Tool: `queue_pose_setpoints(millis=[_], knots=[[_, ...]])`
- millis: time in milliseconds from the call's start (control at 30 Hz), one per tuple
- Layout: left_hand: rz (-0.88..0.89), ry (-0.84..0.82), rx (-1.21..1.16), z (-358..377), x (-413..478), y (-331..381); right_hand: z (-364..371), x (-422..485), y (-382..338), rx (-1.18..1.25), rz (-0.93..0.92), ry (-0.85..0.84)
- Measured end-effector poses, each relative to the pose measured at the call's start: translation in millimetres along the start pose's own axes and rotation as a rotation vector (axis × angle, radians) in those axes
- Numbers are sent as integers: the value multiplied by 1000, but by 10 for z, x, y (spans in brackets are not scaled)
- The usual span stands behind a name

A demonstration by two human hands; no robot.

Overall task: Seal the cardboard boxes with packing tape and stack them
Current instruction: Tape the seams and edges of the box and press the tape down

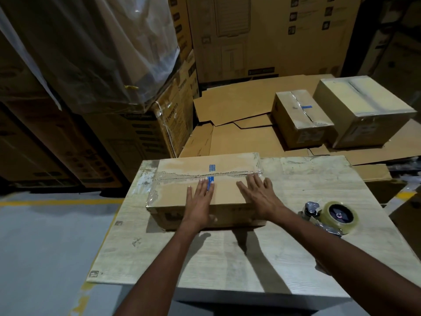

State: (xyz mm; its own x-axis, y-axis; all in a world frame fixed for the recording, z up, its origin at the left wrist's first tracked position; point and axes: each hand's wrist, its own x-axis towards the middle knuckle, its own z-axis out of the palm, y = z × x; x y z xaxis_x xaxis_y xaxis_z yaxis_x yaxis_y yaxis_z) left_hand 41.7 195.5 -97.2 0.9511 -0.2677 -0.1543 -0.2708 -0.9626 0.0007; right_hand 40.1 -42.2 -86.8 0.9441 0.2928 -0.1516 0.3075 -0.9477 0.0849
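Fingers of left hand and right hand lie straight and flat on the cardboard box top.

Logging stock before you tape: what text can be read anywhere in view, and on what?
"rompton" (first letter unclear, reading uncertain): printed along the side of the wrapped carton at left.
Blue sticker on the near box: pattern only, too blurred to read.
Tall cartons behind: print too small and dim to read.

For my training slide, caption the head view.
Left hand and right hand rest flat on the box on the table; tape dispenser sits to the right.
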Motion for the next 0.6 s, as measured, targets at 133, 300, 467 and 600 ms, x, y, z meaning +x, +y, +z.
queue_pose_setpoints(millis=[133,300,467,600], knots=[[-5,25,24,24,3,261,-45,50,235,41,2,-50],[24,34,63,91,-29,174,32,-37,150,35,-5,8],[91,26,126,101,-107,-148,74,-232,-242,31,45,13],[61,55,143,75,-82,-502,40,-327,-631,100,33,-2]])
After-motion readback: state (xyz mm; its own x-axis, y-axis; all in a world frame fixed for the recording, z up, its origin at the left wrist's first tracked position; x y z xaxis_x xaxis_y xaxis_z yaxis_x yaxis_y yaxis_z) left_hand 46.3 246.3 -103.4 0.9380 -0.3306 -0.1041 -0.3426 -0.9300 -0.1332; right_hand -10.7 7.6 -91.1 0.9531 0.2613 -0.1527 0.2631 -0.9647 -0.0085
